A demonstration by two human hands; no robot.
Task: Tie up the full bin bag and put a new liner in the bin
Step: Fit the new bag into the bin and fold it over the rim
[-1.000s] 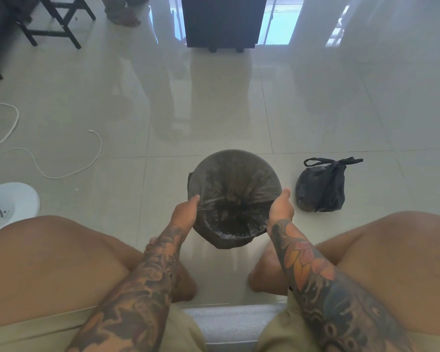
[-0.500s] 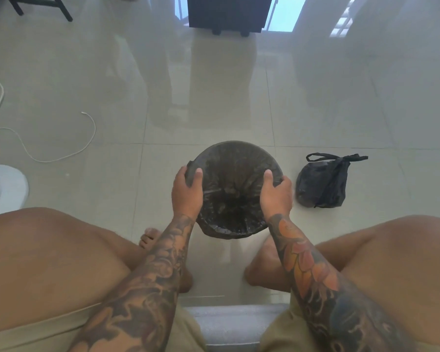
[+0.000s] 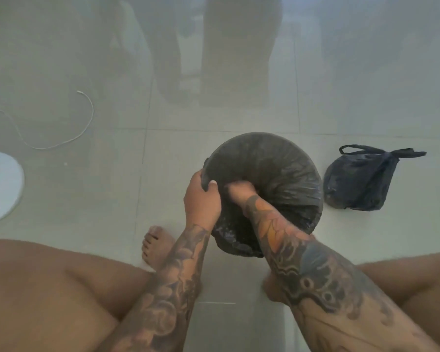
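- Since the earlier frame, the right hand (image 3: 235,190) has reached from the rim into the bin (image 3: 264,191).
- Left hand (image 3: 201,196) grips the rim beside it; right hand's grip is hidden by the liner (image 3: 285,174).
- Tied full bag (image 3: 361,181) lies right of both hands.
- Judged step: seating the liner; next, press it down.

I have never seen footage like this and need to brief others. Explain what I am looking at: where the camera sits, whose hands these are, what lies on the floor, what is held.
No machine here: a seated person wears a camera on the head, looking down past bare knees at a tiled floor. The left hand grips the rim of a small bin lined with a dark liner; its fingers curl over the edge. The right hand reaches down inside the liner; whether it grips anything cannot be seen. Right of the bin lies a tied black bag. Left lie a white cord and a white round object.
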